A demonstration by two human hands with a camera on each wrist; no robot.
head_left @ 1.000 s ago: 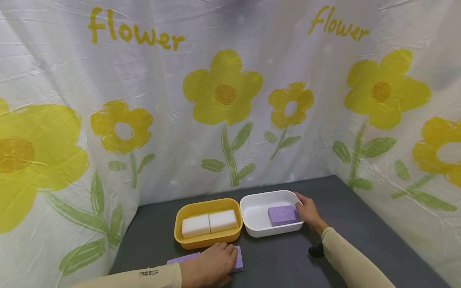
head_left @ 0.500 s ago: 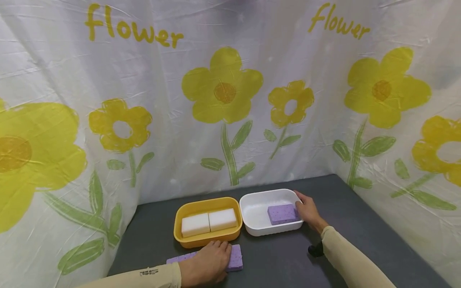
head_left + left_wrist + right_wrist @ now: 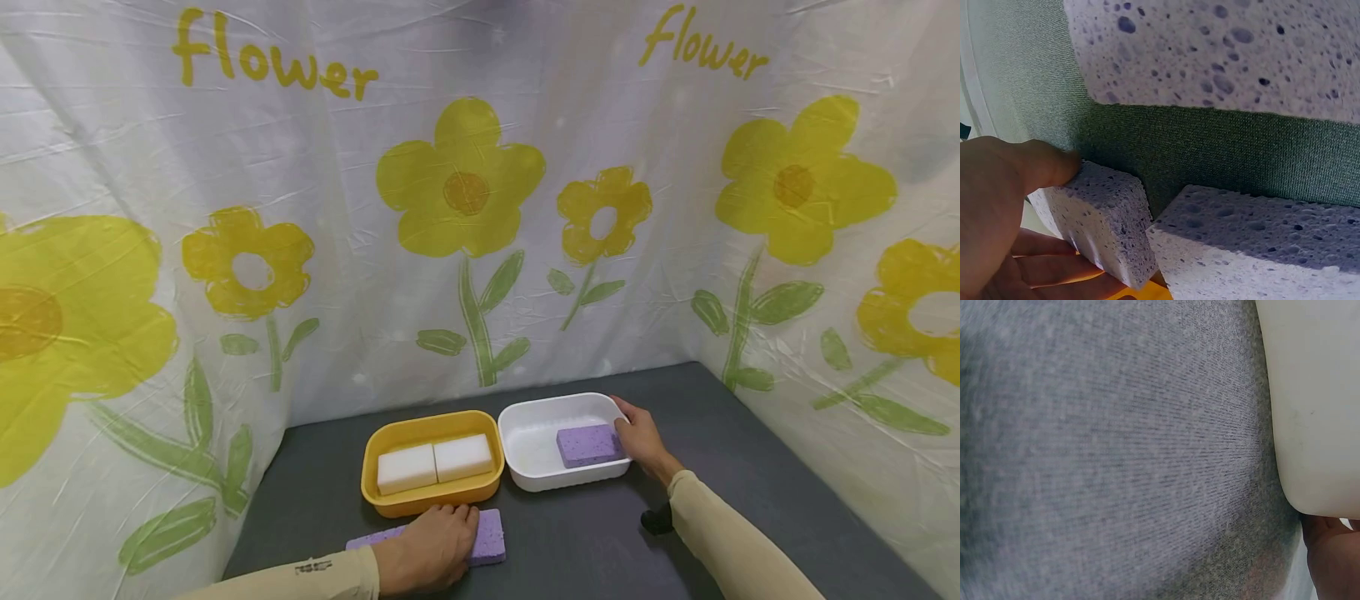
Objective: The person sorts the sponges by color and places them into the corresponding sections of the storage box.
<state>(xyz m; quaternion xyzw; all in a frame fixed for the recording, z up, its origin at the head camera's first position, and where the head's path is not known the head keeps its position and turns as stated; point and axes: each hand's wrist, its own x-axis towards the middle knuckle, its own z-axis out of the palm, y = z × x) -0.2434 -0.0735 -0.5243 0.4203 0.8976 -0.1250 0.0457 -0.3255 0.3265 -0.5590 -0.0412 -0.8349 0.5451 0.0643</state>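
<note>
My left hand (image 3: 427,546) reaches over purple sponges on the table, before the yellow tray. In the left wrist view its thumb and fingers hold one pitted sponge (image 3: 1107,206) by opposite sides. A second sponge (image 3: 1260,244) lies close beside that one, and a third (image 3: 1210,50) lies apart at the top of this view. At the right end of the white tray (image 3: 528,479), my right hand (image 3: 642,437) grips the rim. Inside that tray a purple sponge (image 3: 588,447) lies against its right side. The right wrist view shows mostly tabletop, the tray's outer wall (image 3: 1322,394) and part of the hand.
The yellow tray (image 3: 372,454) stands against the white one's left side and holds two white sponge blocks (image 3: 435,463), side by side. Both trays are on a dark grey tabletop (image 3: 585,533). A flower-printed white curtain (image 3: 337,333) closes off the back and sides.
My left hand has shifted slightly left over the purple sponges, baring more of the right-hand one. The right hand and both trays have stayed in place.
</note>
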